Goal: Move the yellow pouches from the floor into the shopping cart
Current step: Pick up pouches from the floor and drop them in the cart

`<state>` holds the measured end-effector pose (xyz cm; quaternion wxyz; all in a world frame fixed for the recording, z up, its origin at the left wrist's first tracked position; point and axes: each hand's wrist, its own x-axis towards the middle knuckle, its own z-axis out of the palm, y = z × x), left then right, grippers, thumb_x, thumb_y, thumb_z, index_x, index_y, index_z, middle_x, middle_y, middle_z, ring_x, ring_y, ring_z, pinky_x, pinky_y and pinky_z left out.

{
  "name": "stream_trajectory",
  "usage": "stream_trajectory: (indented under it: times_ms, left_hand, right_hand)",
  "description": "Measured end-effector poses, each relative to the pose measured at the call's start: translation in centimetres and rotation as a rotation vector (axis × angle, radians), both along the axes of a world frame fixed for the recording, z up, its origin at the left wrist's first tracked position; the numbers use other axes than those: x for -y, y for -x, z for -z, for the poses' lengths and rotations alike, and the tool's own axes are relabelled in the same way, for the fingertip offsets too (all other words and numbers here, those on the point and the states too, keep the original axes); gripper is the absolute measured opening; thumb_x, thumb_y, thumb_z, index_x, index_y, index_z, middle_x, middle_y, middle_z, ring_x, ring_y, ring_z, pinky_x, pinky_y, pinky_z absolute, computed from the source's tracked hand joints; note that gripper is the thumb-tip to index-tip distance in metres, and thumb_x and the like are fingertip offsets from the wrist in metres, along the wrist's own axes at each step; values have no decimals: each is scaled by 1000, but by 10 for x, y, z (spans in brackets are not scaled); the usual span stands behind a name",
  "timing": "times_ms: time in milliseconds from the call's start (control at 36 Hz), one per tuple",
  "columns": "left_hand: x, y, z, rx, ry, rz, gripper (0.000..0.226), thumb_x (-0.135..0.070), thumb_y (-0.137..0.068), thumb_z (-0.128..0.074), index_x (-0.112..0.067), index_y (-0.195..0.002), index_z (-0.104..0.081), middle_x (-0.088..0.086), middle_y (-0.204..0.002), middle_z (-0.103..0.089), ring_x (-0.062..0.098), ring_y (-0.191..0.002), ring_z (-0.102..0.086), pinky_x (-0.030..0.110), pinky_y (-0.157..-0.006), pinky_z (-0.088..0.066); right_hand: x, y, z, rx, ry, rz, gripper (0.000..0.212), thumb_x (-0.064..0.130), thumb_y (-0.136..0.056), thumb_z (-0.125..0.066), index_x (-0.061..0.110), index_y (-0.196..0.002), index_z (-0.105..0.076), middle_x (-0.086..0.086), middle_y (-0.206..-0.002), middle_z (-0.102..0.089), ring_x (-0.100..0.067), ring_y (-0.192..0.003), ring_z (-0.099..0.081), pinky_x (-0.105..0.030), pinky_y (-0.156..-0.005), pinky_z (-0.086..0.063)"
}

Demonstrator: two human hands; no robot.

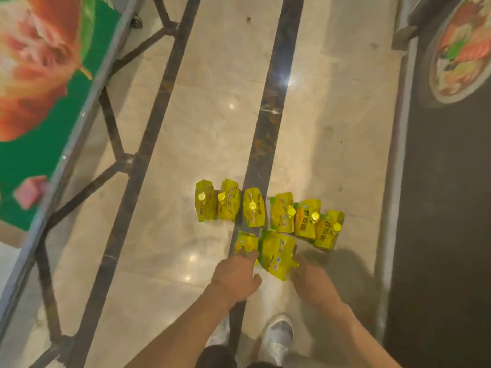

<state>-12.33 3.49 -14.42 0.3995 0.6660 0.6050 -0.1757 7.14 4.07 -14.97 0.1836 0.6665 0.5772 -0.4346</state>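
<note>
Several yellow spouted pouches stand on the pale tiled floor. A back row [252,209] runs from left to right, and two more sit in front of it. My left hand [235,277] reaches down with its fingertips on the small front-left pouch [245,243] and its thumb spread apart below. My right hand [312,284] is blurred, its fingers touching the right edge of the larger front pouch [276,252]. Whether it grips that pouch is unclear. No shopping cart is in view.
A green panel with an orange picture [39,102] and its grey metal edge runs along the left. A dark surface with a round food picture [462,49] lies on the right. Dark floor stripes [271,115] cross the tiles. My white shoes [277,338] stand below the hands.
</note>
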Motion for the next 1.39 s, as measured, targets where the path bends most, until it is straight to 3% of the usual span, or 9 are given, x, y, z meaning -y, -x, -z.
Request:
stream_trajectory:
  times_ms: [111,306,417,583,750,972,1194,1333,1389]
  left_hand:
    - [-1,-8,57,18,64,0,62,-45,-88,-52,-32,-146,-34,10,-136,-43,34,-117,-55,38,-92,-50]
    - [-11,-18,105,5,94,105,33,-20,-98,-47,-13,-130,-50,18,-130,-53,37,-117,-54,41,-91,-46]
    - [-18,-18,102,-5,104,100,28,-6,-97,-40,-5,-120,-56,22,-123,-59,38,-114,-57,43,-87,-47]
    - [-27,0,71,-89,115,81,36,0,-93,-42,-3,-127,-52,25,-119,-61,43,-108,-61,47,-85,-50]
    - [-35,12,-18,-61,66,99,32,-5,-95,-41,-1,-126,-50,27,-115,-60,46,-103,-60,47,-83,-50]
    - [-48,37,-189,-29,-2,69,26,-11,-95,-46,0,-116,-56,28,-110,-62,43,-100,-62,43,-76,-49]
    - [-56,58,-368,-19,-140,24,24,-10,-94,-45,-6,-111,-61,22,-111,-65,39,-101,-64,39,-83,-49]
    - [-51,74,-465,-23,-229,-32,26,-20,-96,-43,-9,-110,-62,21,-113,-62,41,-103,-62,39,-81,-50]
    - [-50,82,-499,-25,-235,-53,26,-18,-94,-44,-10,-107,-64,21,-110,-63,40,-101,-62,36,-78,-50]
  right_hand:
    - [-3,0,64,-26,-7,21,48,28,-91,-50,21,-137,-42,-15,-130,-55,-35,-119,-49,-39,-94,-45]
    - [-1,5,111,-48,18,65,34,20,-95,-44,11,-129,-44,-24,-118,-59,-39,-115,-50,-38,-85,-42]
    - [-4,5,112,-34,-43,-7,21,23,-96,-39,12,-111,-49,-22,-105,-65,-42,-97,-60,-42,-75,-46]
    - [-15,13,74,-45,-110,-57,20,22,-97,-40,10,-94,-56,-19,-95,-66,-39,-91,-61,-39,-70,-45]
    - [-20,6,-11,-44,-129,-50,21,24,-94,-42,16,-78,-54,-13,-85,-68,-35,-83,-62,-37,-65,-44]
    - [-33,0,-182,-11,-146,-111,25,28,-98,-40,14,-96,-61,-12,-98,-68,-32,-97,-61,-38,-77,-43]
    - [-45,12,-366,-14,-267,-103,23,25,-95,-42,18,-88,-63,-12,-91,-69,-33,-92,-61,-36,-75,-45]
    - [-45,19,-467,-76,-382,-92,23,27,-93,-47,35,-73,-56,10,-78,-65,-22,-80,-62,-30,-72,-43]
    - [-47,23,-501,-80,-436,-106,20,30,-91,-49,34,-75,-60,9,-76,-68,-19,-77,-63,-29,-71,-43]
